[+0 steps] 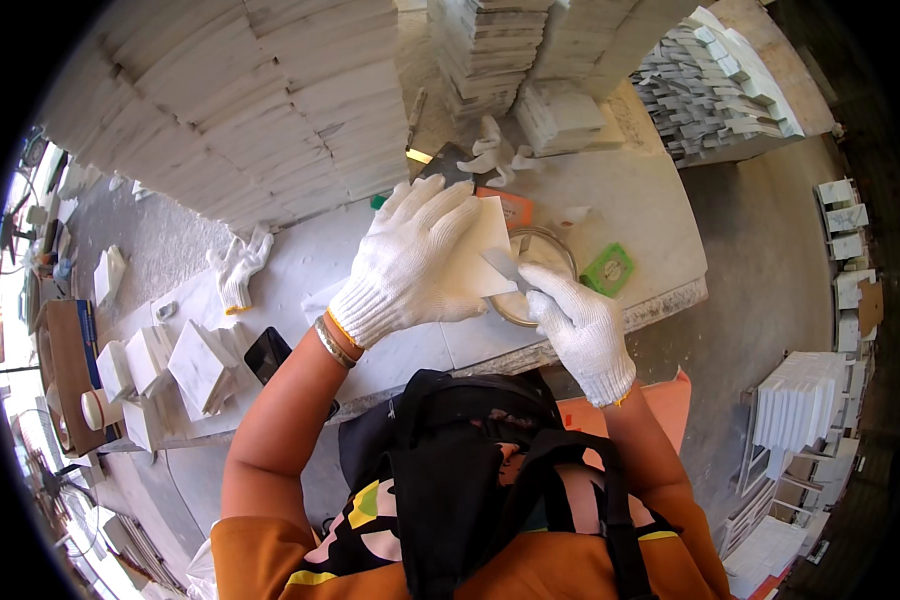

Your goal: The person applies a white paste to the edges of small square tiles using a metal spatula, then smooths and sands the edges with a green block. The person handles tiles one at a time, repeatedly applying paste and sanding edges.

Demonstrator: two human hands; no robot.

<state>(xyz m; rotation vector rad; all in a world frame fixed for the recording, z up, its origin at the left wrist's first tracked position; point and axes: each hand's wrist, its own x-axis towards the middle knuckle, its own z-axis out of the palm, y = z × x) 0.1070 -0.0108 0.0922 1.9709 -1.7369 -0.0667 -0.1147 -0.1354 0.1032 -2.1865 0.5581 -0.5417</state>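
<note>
My left hand (pixel 410 250), in a white knit glove, lies flat with fingers stretched on a square white tile (pixel 494 225). My right hand (pixel 585 330), also gloved, is closed round a putty knife (pixel 500 264). Its flat blade is over the tile's right edge; I cannot tell whether it touches. Partly behind the knife and the tile stands a round open tin (pixel 562 252). To its right lies a green block-like object (pixel 607 270). An orange sheet (pixel 511 206) shows beyond the tile.
Tall stacks of white marble tiles (pixel 240 110) rise behind the marble-topped bench (pixel 660 235). Loose white gloves (pixel 238 268) and a dark phone (pixel 266 354) lie left, near tilted square tiles (pixel 202 368). More tiles (pixel 798 400) stand on the right, past the floor.
</note>
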